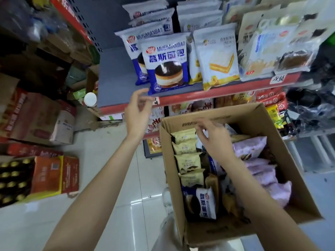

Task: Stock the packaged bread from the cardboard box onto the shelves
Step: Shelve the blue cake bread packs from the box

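The job looks partly done, with lots still to go. The cardboard box sits low in front of the shelf, and it is still quite full: a row of yellow bread packs along its left side, purple packs along its right side, and one blue and white mousse bread pack near its closest corner. Above the box, the shelf already has blue and white packs standing up, with sandwich bread packs beside them (the shelf part left of those packs is bare). The left hand is up just above the box's far left corner, close to the shelf edge, fingers loosely curled and holding nothing. The right hand reaches down into the box, fingers bent over the packs, but it is blurry, so I cannot tell if it has grabbed one yet.
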`<action>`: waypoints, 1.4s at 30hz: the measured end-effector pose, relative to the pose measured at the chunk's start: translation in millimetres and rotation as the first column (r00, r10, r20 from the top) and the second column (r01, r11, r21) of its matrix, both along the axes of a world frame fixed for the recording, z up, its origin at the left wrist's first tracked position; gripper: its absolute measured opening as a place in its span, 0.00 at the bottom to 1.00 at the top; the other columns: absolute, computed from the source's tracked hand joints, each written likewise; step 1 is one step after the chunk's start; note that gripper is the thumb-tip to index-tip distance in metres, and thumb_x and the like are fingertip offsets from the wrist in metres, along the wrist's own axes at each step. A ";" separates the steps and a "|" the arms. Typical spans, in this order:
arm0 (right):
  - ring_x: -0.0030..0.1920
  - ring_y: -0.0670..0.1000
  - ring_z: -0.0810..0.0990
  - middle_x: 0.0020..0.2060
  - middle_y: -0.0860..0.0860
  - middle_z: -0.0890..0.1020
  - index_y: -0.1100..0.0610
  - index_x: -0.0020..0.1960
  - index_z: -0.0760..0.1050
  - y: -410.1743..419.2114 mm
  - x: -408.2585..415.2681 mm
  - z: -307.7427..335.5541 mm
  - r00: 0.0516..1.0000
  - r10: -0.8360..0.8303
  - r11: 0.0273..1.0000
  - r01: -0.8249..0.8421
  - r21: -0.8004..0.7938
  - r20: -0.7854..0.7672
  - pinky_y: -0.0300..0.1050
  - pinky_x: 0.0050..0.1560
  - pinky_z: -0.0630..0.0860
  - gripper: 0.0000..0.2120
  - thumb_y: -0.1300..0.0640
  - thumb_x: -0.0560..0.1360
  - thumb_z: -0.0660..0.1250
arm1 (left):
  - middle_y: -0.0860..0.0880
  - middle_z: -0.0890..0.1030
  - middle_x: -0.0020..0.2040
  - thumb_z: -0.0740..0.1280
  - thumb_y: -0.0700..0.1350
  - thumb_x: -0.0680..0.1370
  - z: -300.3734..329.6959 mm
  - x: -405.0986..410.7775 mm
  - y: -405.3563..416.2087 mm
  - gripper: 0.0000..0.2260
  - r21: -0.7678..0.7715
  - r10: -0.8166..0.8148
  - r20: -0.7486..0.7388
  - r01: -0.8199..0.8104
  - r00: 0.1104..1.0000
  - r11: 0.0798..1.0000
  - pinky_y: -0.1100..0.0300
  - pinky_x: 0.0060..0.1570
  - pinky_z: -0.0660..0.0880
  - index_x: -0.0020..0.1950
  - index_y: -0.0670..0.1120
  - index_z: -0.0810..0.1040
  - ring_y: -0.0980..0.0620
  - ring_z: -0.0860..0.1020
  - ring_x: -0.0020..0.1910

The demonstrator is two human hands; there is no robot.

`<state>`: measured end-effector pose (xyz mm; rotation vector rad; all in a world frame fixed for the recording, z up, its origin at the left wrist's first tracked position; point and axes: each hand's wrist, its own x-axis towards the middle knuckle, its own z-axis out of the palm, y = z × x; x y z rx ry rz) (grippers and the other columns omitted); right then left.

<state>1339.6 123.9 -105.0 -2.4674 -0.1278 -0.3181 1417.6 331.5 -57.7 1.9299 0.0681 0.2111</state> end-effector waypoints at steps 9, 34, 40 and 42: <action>0.53 0.56 0.79 0.54 0.53 0.80 0.55 0.61 0.74 -40.6 -103.9 -132.8 0.778 0.109 0.963 -0.237 -0.128 -0.619 0.51 0.45 0.78 0.13 0.55 0.76 0.64 | 0.50 0.76 0.56 0.70 0.50 0.75 -138.2 -129.4 2.9 0.22 0.300 -0.041 -0.509 0.222 0.860 0.928 0.56 0.52 0.75 0.67 0.49 0.70 0.53 0.77 0.49; 0.42 0.59 0.78 0.45 0.53 0.77 0.54 0.50 0.76 -43.2 -108.8 -72.5 0.912 0.243 0.917 -0.327 -0.229 -0.332 0.52 0.45 0.73 0.14 0.63 0.65 0.69 | 0.47 0.65 0.72 0.73 0.57 0.70 -134.8 -181.7 -39.9 0.40 0.465 -0.459 -0.392 0.602 0.798 0.649 0.52 0.67 0.66 0.76 0.48 0.59 0.49 0.63 0.68; 0.53 0.55 0.79 0.55 0.50 0.80 0.55 0.62 0.73 -11.5 -37.9 33.7 0.931 0.364 0.921 -0.363 -0.143 -0.022 0.49 0.57 0.69 0.19 0.57 0.71 0.68 | 0.47 0.75 0.64 0.73 0.54 0.71 -75.3 -127.8 -29.4 0.32 0.470 -0.322 -0.266 0.413 0.909 0.780 0.55 0.54 0.70 0.71 0.49 0.66 0.46 0.72 0.62; 0.65 0.54 0.72 0.67 0.52 0.72 0.54 0.69 0.67 0.0 -14.2 54.3 0.936 0.353 0.930 -0.350 -0.108 0.006 0.49 0.64 0.65 0.25 0.54 0.73 0.68 | 0.47 0.77 0.63 0.73 0.53 0.72 -53.2 -103.1 -16.7 0.29 0.431 -0.215 -0.166 0.267 0.962 0.862 0.57 0.50 0.70 0.69 0.46 0.68 0.47 0.74 0.60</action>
